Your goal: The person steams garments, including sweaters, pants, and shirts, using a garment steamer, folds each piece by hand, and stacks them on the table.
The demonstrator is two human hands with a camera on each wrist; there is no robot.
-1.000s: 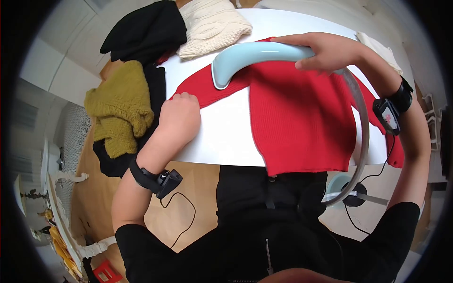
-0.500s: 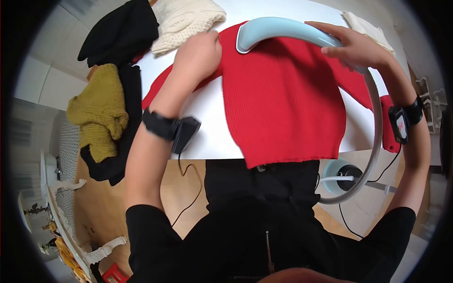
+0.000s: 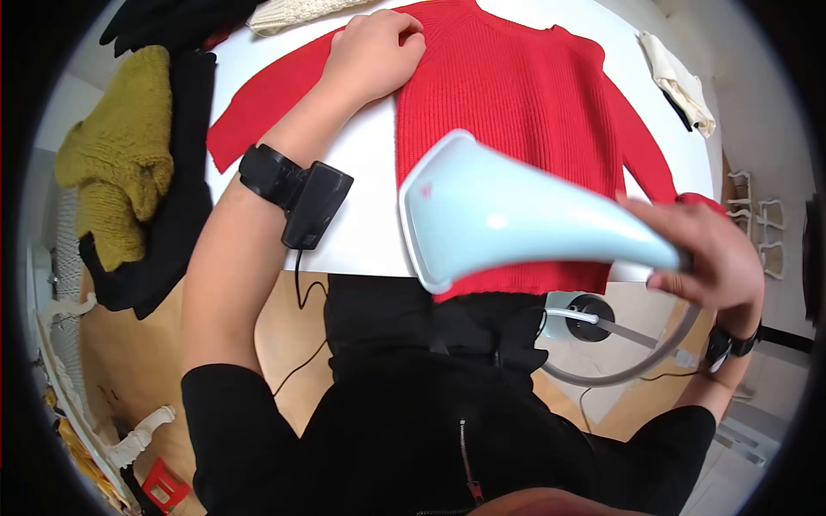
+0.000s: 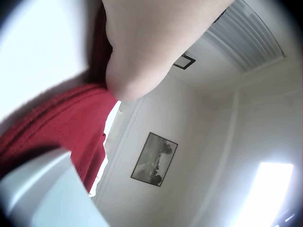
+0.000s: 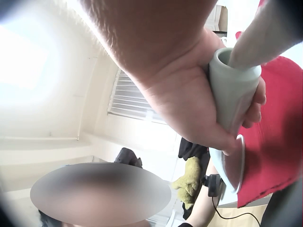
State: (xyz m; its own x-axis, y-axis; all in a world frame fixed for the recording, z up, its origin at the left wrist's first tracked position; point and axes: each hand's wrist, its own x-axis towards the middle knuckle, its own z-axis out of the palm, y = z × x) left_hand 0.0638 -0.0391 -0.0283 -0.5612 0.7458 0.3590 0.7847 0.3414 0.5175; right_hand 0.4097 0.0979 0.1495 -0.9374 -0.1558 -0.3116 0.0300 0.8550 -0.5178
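A red ribbed sweater [image 3: 508, 77] lies spread on the white table [image 3: 361, 206], its hem hanging over the near edge. My right hand [image 3: 710, 249] grips the handle of a pale blue garment steamer [image 3: 533, 206]. The steamer's wide head points left, in front of the sweater's lower body in the head view. From the handle's end a hose [image 5: 265, 38] runs out, clear in the right wrist view. My left hand [image 3: 374, 56] rests on the sweater where the left-side sleeve meets the body, knuckles up. Its fingertips are hidden beneath it; I cannot tell whether they pinch the knit.
At the left lie an olive knit [image 3: 125, 155] and black garments [image 3: 189, 120]. A cream knit [image 3: 301, 13] sits at the far edge, a folded cream cloth [image 3: 675, 82] far right. Below the table, the hose [image 3: 602, 374] loops near a light blue base [image 3: 559, 322] on the floor.
My right hand has brought the steamer from the sweater's upper part toward me and rightward. The left hand has shifted from the sleeve's cuff up to its top. The view has tilted nearer my body.
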